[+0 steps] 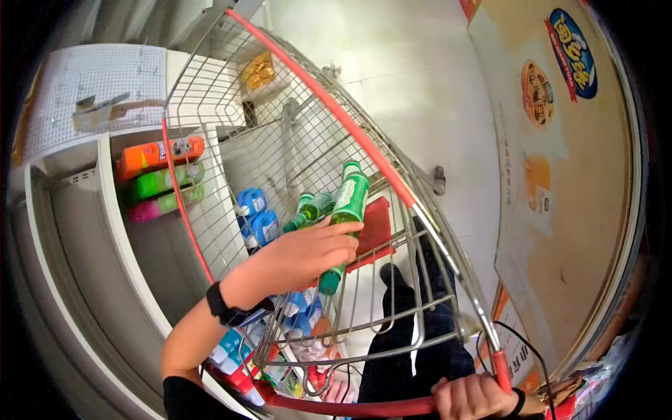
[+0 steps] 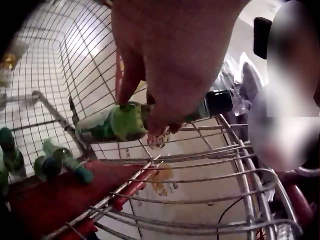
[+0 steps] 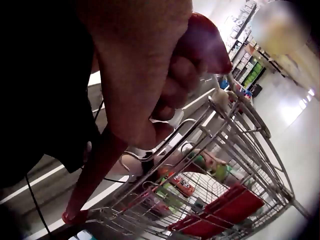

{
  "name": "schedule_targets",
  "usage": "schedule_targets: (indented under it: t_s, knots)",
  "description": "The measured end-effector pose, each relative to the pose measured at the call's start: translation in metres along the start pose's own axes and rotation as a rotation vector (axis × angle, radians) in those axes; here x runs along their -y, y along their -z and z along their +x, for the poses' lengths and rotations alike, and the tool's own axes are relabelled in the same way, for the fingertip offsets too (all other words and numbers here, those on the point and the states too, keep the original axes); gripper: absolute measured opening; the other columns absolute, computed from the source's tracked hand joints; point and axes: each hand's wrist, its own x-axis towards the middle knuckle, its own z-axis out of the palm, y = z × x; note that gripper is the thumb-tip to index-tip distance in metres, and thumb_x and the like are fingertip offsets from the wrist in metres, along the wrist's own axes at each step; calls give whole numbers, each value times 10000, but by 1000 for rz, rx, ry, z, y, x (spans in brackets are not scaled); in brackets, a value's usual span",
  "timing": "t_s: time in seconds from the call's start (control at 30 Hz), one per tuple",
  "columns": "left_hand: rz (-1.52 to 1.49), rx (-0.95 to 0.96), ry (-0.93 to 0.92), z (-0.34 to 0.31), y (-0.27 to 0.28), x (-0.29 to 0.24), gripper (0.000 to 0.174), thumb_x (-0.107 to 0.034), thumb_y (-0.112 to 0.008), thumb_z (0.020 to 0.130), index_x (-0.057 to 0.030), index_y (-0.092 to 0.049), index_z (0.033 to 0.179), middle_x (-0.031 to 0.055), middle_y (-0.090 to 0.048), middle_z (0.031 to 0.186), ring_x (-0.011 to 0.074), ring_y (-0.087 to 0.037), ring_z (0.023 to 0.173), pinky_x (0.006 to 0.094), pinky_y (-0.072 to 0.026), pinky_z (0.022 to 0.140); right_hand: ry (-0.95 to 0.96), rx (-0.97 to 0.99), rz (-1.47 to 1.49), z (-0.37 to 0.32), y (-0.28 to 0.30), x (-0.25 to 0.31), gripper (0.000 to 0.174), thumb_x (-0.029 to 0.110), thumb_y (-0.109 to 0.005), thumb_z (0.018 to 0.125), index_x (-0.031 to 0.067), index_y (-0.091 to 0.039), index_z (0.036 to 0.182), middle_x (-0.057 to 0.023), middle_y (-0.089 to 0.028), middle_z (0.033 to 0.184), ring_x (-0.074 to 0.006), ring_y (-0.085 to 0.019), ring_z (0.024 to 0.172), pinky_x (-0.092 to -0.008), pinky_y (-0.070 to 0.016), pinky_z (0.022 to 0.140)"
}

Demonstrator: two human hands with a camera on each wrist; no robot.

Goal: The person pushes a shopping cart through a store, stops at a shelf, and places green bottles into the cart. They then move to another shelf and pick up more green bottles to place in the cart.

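Note:
My left hand (image 1: 318, 248) grips a green bottle (image 1: 352, 196) by its neck end, with the dark green cap (image 1: 330, 281) sticking out past the fingers, above the shopping cart's basket. In the left wrist view, the fingers of the left hand (image 2: 160, 70) curl round the same bottle (image 2: 120, 122), which lies nearly level. More green bottles (image 1: 318, 205) lie in the cart close beside it. On the cart's red handle (image 1: 350, 407), my right hand (image 1: 474, 396) is wrapped at the right end; the right wrist view shows this hand (image 3: 145, 80) curled round the bar.
Blue-capped items (image 1: 253, 203) show through the cart's wire side. A shelf unit (image 1: 105, 175) at left bears orange, green and pink bottles (image 1: 161, 157). A red panel (image 1: 372, 234) sits inside the cart. A large printed carton (image 1: 560, 175) stands at right, and pale floor (image 1: 392, 77) lies ahead.

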Motion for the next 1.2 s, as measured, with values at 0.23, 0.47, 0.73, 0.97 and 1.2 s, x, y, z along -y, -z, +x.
schedule_targets:
  t_s: [0.23,0.47,0.73,0.97,1.2]
  knots:
    - [30,-18,9,61,-26,52,161,-79,-451,862,-50,-521,1003,84,-550,1116,284,-482,1185,438,-403,1012,-17,-79,-4,-9,-8,2,261,59,-541,781,110,-426,552,20,-394,487,-88,-432,433,-200,-324,448]
    - [-263,63,207,88,-80,131,48,-106,-498,870,-67,-481,892,134,-556,1035,330,-534,1143,389,-475,887,-41,-81,3,-7,-11,4,268,59,-556,772,113,-430,541,11,-420,489,-90,-445,438,-197,-344,457]
    - [6,-10,115,90,-69,104,285,-11,-522,812,-25,-546,1096,143,-454,1355,324,-474,1216,395,-438,982,-63,-12,-43,-1,-8,9,291,106,-555,811,137,-397,567,25,-416,499,-80,-427,433,-233,-435,523]
    - [48,-236,112,9,-16,61,368,42,-552,735,-5,-551,1100,144,-559,1126,337,-485,1179,409,-427,958,-231,164,-21,14,4,23,305,147,-533,842,172,-378,580,32,-382,514,-90,-389,445,-481,-517,844]
    - [-73,-1383,772,-196,15,101,108,-40,-523,926,-8,-601,992,52,-632,969,120,-586,901,268,-467,813,-137,305,19,15,12,24,319,116,-502,898,177,-404,600,31,-304,542,-89,-365,477,-463,-527,825]
